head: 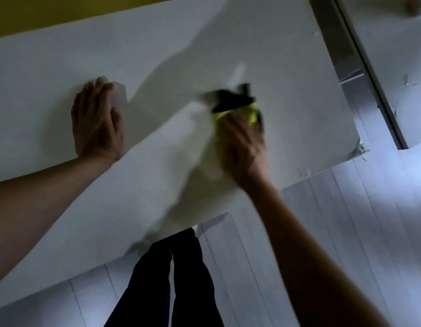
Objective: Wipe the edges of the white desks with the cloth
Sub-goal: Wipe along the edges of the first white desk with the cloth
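A large white desk fills most of the view, its near edge running from lower left to the right corner. My left hand lies flat on the desk top with straight fingers. My right hand grips a bunched yellow-green and black cloth and presses it on the desk surface, right of centre. The cloth and this hand are blurred. A second white desk stands at the far right, beyond a gap.
A metal frame rail runs along the gap between the two desks. Pale plank floor lies below the near edge. My dark trouser legs stand against the desk's near edge. A yellow wall is at top left.
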{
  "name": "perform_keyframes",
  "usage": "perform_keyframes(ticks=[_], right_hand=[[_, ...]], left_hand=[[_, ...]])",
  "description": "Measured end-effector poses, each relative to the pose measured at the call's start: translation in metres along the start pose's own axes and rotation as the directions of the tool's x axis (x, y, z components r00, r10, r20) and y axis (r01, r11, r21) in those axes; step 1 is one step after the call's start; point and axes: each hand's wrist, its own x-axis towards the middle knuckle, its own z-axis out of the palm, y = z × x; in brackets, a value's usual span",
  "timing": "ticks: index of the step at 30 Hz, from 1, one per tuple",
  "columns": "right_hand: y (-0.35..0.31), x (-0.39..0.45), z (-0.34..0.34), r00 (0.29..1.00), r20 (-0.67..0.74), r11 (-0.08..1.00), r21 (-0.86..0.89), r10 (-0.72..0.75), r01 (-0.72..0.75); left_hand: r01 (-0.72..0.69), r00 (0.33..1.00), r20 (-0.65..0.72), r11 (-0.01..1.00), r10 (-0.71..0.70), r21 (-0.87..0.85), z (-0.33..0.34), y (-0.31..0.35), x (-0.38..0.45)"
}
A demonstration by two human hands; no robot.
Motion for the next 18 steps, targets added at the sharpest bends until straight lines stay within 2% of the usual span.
perform_keyframes(ticks=[3, 7, 8, 10, 12, 15, 18], right_hand=[[0.048, -0.004, -0.026, 0.959, -0.052, 0.955, -0.097, 0.278, -0.282], [0.024, -0.006, -0.017, 0.918, -0.088, 0.917, -0.069, 0.386, -0.392], [0.006, -0.011, -0.01, 0.926, -0.097, 0.926, -0.063, 0.366, -0.372], [-0.043, -0.033, 0.012, 0.968, -0.064, 0.97, -0.01, 0.242, -0.243], [-0.103, -0.063, 0.033, 0.992, 0.075, 0.989, 0.099, 0.103, -0.11], [-0.157, -0.101, 0.047, 0.951, 0.291, 0.988, 0.14, -0.099, 0.06], [-0.136, -0.103, 0.038, 0.908, 0.35, 0.972, 0.135, -0.23, 0.194]], left_hand=[[0.011, 1.0, -0.01, 1.0, -0.011, 0.001, 0.001, 0.002, 0.0], [0.017, 1.0, -0.025, 1.0, -0.016, 0.017, 0.004, 0.001, -0.002], [0.018, 0.999, -0.029, 0.999, -0.018, 0.028, 0.005, 0.001, -0.002], [0.026, 0.999, -0.037, 0.999, -0.025, 0.039, 0.007, 0.002, -0.003], [0.03, 0.999, -0.044, 0.999, -0.028, 0.038, 0.008, 0.003, -0.003], [-0.012, 0.999, -0.045, 1.0, 0.013, 0.025, 0.007, 0.001, -0.003], [-0.054, 0.997, -0.056, 0.998, 0.056, 0.037, 0.006, -0.001, -0.004]])
